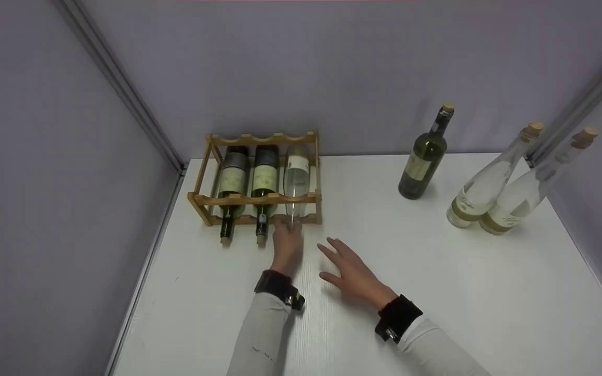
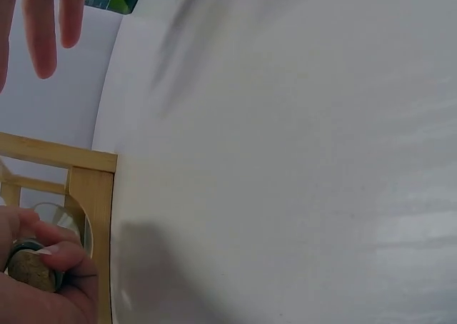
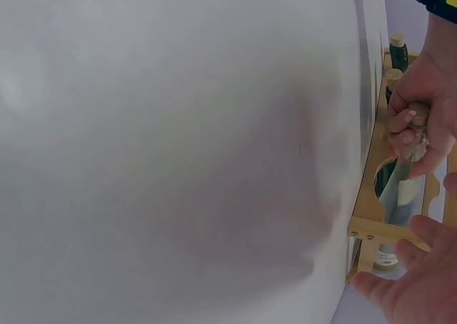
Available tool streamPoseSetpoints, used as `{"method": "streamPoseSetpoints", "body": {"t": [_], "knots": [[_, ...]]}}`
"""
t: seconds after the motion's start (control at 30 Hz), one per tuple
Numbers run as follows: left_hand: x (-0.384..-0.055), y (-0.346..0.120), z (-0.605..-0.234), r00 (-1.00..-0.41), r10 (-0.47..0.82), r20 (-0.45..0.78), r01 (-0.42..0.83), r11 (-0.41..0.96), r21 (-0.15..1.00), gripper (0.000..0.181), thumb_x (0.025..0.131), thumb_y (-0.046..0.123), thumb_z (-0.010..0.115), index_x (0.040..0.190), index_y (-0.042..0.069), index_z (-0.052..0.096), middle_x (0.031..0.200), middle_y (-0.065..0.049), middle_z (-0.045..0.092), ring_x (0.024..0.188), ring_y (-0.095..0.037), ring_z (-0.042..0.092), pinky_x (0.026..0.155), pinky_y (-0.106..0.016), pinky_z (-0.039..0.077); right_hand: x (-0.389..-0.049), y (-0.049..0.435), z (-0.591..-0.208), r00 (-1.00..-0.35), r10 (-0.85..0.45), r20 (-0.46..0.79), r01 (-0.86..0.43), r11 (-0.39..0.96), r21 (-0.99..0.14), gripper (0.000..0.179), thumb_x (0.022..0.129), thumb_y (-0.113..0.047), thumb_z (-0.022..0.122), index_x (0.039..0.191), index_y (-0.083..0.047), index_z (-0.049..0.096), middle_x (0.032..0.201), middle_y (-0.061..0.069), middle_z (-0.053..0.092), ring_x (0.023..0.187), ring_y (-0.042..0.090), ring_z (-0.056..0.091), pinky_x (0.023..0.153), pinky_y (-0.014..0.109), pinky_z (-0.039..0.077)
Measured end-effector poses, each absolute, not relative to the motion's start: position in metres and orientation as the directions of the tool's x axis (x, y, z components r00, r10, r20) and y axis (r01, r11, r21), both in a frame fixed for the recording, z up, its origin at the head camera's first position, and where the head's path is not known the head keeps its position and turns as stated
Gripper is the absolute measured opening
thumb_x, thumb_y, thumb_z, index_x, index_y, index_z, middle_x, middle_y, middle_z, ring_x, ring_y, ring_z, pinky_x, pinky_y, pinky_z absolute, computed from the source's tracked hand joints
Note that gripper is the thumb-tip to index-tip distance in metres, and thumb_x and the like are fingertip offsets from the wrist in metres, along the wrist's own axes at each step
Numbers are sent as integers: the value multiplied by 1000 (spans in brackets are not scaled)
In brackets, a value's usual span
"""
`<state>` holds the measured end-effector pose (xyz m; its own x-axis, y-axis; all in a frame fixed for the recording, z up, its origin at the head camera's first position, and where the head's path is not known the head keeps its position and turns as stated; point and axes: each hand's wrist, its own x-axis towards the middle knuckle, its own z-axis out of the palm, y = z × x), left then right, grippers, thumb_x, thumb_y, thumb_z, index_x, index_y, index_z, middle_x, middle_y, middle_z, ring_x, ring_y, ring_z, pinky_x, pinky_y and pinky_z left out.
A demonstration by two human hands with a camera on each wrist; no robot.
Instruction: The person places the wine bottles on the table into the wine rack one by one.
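A clear glass bottle (image 1: 296,180) lies in the right slot of a small wooden wine rack (image 1: 259,199), neck toward me. My left hand (image 1: 286,245) grips its neck just in front of the rack. In the left wrist view the cork (image 2: 32,270) shows within the curled fingers of that hand. To the left, two dark green wine bottles, one in the left slot (image 1: 233,180) and one in the middle (image 1: 265,178), lie the same way. My right hand (image 1: 356,277) hovers over the table right of the rack, fingers spread, holding nothing.
A dark green bottle (image 1: 422,162) stands upright at the back right of the white table (image 1: 363,209). Farther right, two corked clear bottles, the nearer-left one (image 1: 481,190) and its neighbour (image 1: 520,201), stand close together. Grey walls (image 1: 374,78) enclose the back and sides.
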<state>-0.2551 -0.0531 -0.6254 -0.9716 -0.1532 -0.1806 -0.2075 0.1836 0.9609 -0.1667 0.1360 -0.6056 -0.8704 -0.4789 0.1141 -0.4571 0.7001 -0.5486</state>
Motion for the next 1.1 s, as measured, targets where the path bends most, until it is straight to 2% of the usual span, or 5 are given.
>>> {"method": "streamPoseSetpoints", "body": {"t": [0.2, 0.3, 0.5, 0.73, 1.1], "knots": [[-255, -57, -632, -971, -109, -215, -230, 158, 960, 76, 102, 23, 51, 155, 3, 1, 154, -24, 25, 142, -30, 25, 112, -44, 25, -167, 136, -604, -869, -481, 117, -461, 701, -544, 66, 98, -42, 60, 153, -16, 36, 156, 17, 28, 144, 32, 22, 112, 49, 25], [-255, -58, -633, -976, -108, -189, -208, 202, 957, 65, 100, 17, 53, 151, -1, 17, 146, -23, 37, 138, -30, 34, 110, -44, 30, -167, 136, -603, -873, -477, 104, -449, 702, -553, 66, 98, -42, 60, 154, -17, 35, 157, 17, 28, 145, 32, 22, 112, 49, 25], [-254, -57, -633, -981, -150, -121, -173, 403, 899, 33, 93, 17, 65, 119, 2, 53, 109, -12, 60, 103, -27, 59, 86, -42, 48, -167, 136, -603, -873, -479, 96, -446, 701, -557, 67, 97, -42, 61, 154, -17, 35, 157, 16, 27, 145, 33, 21, 112, 50, 25], [-251, -55, -630, -977, -181, -110, -184, 467, 865, 31, 92, 24, 68, 115, 5, 61, 99, -7, 65, 91, -25, 63, 77, -41, 51, -169, 135, -604, -870, -482, 106, -455, 701, -550, 66, 98, -40, 61, 153, -15, 36, 156, 19, 28, 144, 34, 22, 112, 50, 25], [-252, -58, -629, -974, -149, -173, -202, 207, 957, 24, 96, 19, 65, 110, 1, 57, 98, -11, 65, 90, -23, 62, 77, -37, 51, -168, 135, -606, -863, -486, 137, -478, 701, -529, 66, 97, -41, 61, 152, -12, 38, 155, 19, 30, 143, 36, 26, 111, 50, 27]]}}
